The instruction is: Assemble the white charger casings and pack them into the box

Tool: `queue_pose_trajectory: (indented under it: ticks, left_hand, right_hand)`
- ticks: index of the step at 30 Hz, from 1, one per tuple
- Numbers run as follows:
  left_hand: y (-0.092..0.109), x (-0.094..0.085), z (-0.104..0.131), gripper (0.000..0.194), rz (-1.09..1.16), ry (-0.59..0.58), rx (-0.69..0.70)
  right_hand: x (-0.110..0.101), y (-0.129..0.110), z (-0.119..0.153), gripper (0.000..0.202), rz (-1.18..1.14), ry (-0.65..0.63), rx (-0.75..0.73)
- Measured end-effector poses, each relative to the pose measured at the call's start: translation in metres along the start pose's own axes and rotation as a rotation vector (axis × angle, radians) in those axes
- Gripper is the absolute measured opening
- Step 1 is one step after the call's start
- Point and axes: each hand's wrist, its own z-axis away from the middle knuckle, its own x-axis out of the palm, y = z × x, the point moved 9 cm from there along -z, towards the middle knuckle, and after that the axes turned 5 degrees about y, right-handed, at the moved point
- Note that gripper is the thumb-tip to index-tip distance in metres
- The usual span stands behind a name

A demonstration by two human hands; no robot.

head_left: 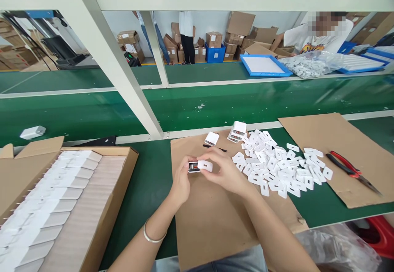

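Observation:
My left hand (182, 180) grips a small white plastic housing (193, 167) whose open end shows dark and reddish parts inside. Between the thumb and fingers of my right hand (226, 170) is a white end cover (205, 165) with a slot, held against the housing's open end. Whether the cover is seated I cannot tell. Just beyond my hands, another white housing (211, 138) lies beside a thin black tool (215, 148), partly hidden by my right hand. A short stack of similar housings (238, 131) stands to its right. A heap of slotted white covers (273, 161) spreads right of my right hand.
Cardboard sheet (215, 231) lies under my hands. Red-and-black pliers (353, 171) rest on a second cardboard sheet (344, 148). At left, an open carton (118, 198) holds rows of white units. A slanted metal post (123, 66) rises ahead. A person (320, 33) sits across the green conveyor (221, 105).

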Motion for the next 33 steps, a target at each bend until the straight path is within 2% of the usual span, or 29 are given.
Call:
queue_pose_trajectory:
  ticks: [5, 9, 13, 16, 19, 26, 30, 33]
  left_hand:
    - [0.001, 0.007, 0.004, 0.04, 0.004, -0.044, 0.002]
    - [0.005, 0.007, 0.004, 0.037, 0.11, -0.023, -0.023]
    - [0.006, 0.01, 0.002, 0.034, 0.35, -0.025, -0.141]
    - [0.008, 0.013, 0.002, 0.032, 0.466, -0.029, -0.201]
    - [0.012, 0.015, 0.002, 0.032, 0.512, -0.04, -0.207]
    - [0.006, 0.015, 0.003, 0.03, 0.484, -0.045, -0.197]
    - [0.005, 0.013, 0.003, 0.036, 0.301, -0.059, -0.091]
    - [0.008, 0.013, 0.006, 0.037, 0.164, -0.077, -0.01]
  right_hand:
    - [0.013, -0.002, 0.001, 0.034, -0.041, -0.051, -0.027]
    - [0.005, -0.002, 0.0, 0.033, -0.083, 0.032, -0.031]
    - [-0.006, 0.004, 0.0, 0.03, -0.129, 0.124, 0.033]
    - [-0.01, 0.005, 0.0, 0.03, -0.143, 0.157, 0.056]
    - [-0.011, 0.003, 0.0, 0.028, -0.143, 0.161, 0.053]
    - [-0.006, -0.007, 0.001, 0.027, -0.154, 0.14, -0.005]
    - [0.004, -0.008, 0.002, 0.041, -0.125, 0.044, 0.011]
    - [0.008, -0.008, 0.002, 0.042, -0.114, 0.008, 0.009]
